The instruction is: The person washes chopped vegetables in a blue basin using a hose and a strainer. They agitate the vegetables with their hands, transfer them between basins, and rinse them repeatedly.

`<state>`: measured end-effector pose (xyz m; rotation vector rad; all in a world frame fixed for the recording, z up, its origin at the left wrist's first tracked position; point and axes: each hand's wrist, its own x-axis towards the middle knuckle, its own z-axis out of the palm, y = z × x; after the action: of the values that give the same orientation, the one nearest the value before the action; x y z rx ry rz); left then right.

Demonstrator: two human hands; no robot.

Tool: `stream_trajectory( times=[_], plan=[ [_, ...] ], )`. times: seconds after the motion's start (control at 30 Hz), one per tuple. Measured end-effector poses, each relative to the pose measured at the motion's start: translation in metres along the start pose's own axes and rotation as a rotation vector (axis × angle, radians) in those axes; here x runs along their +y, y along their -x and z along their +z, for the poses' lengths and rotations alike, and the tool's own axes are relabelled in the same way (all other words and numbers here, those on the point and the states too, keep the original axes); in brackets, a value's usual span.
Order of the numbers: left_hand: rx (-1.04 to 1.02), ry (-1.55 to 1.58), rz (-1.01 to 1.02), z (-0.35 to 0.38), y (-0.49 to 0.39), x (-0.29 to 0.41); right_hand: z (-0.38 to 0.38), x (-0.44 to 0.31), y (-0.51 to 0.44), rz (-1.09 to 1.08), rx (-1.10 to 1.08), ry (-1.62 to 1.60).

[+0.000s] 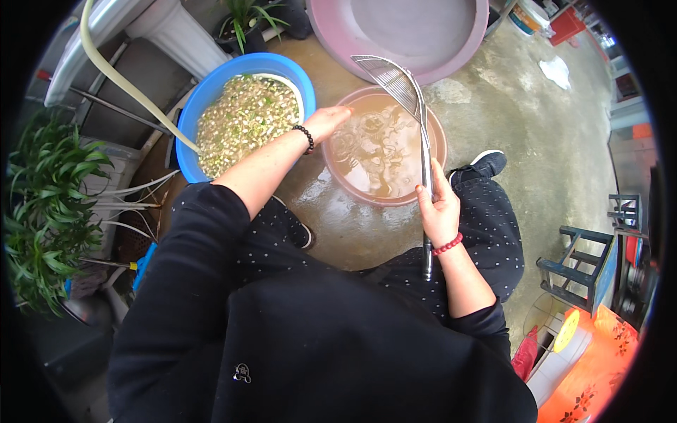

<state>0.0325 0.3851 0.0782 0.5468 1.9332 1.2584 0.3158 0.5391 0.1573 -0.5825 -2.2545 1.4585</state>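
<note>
My right hand (440, 214) grips the handle of a metal strainer ladle (398, 84), whose slotted head is raised past the far side of a pinkish-brown basin (338, 182). Cloudy brown water (370, 153) in that basin shows ripples and bubbles. Over the basin's left rim my left hand (329, 121) is stretched out flat, with nothing visible in it. To the left stands a blue plastic tub (185, 145) full of small chopped pale and green pieces (246, 121) in water. A pale hose (135, 90) runs down into the tub.
A large pink tub (333, 37) stands beyond the basin on wet concrete floor (476, 106). Leafy plants (58, 211) and a white pedestal (180, 37) are at left. At right are a dark wooden stool (579, 264) and an orange cloth (592, 370).
</note>
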Motion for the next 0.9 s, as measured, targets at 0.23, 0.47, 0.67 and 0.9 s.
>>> stream_trajectory(
  times=[0.23, 0.47, 0.67, 0.9],
  plan=[
    [0.224, 1.25, -0.148, -0.006, -0.019, 0.009, -0.005, -0.007, 0.005, -0.263, 0.189, 0.413],
    [0.16, 1.233, -0.19, 0.007, -0.03, -0.002, 0.0, 0.012, 0.005, -0.088, -0.067, 0.616],
    [0.129, 1.242, -0.274, 0.026, -0.024, -0.035, -0.006, 0.051, -0.028, 0.418, 0.072, -0.165],
    [0.228, 1.061, -0.407, 0.032, -0.01, -0.084, -0.006, 0.123, -0.048, 0.638, 0.173, 0.057]
  ],
)
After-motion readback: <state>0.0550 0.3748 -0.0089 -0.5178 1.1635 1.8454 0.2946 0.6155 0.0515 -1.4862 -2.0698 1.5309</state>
